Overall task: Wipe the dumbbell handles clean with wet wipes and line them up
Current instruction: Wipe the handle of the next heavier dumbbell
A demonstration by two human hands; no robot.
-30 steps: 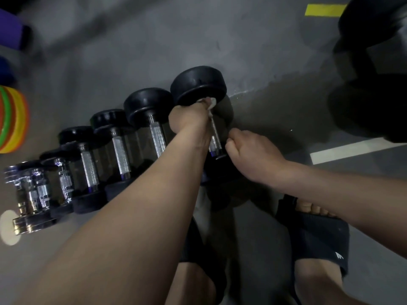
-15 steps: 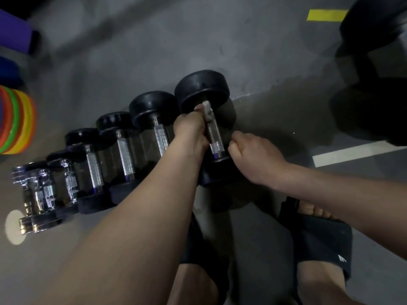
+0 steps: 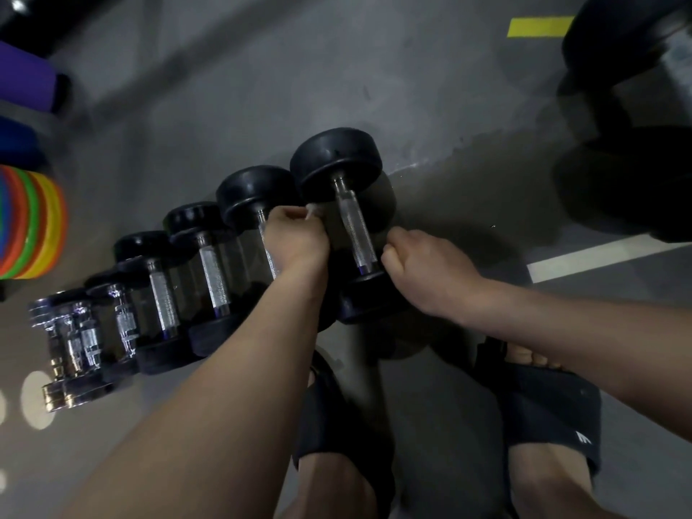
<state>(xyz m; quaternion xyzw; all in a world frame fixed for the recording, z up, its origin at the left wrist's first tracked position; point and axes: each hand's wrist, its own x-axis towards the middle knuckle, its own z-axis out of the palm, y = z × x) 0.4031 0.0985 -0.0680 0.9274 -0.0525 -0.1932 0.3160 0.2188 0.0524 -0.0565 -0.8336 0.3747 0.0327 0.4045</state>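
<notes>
The dumbbell (image 3: 354, 234) (rightmost) is laid pointing away, far end leftward. A wipe (image 3: 311, 210) is pinched by the left hand (image 3: 296, 239), the right hand (image 3: 423, 267) curled alongside.

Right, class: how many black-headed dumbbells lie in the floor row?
5: the biggest dumbbell at the right end, then second, third, fourth, fifth leftward. Blurred chrome ones beyond aren't counted.

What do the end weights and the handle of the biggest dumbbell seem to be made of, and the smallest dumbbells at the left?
End weights: likely rubber or rubber-coated, matte black with a dull sheen and rounded edges. Handle: metal, probably chromed steel, bright silver with fine knurled texture. Smallest dumbbells: seemingly polished chrome metal, with mirror-like glints.
</notes>
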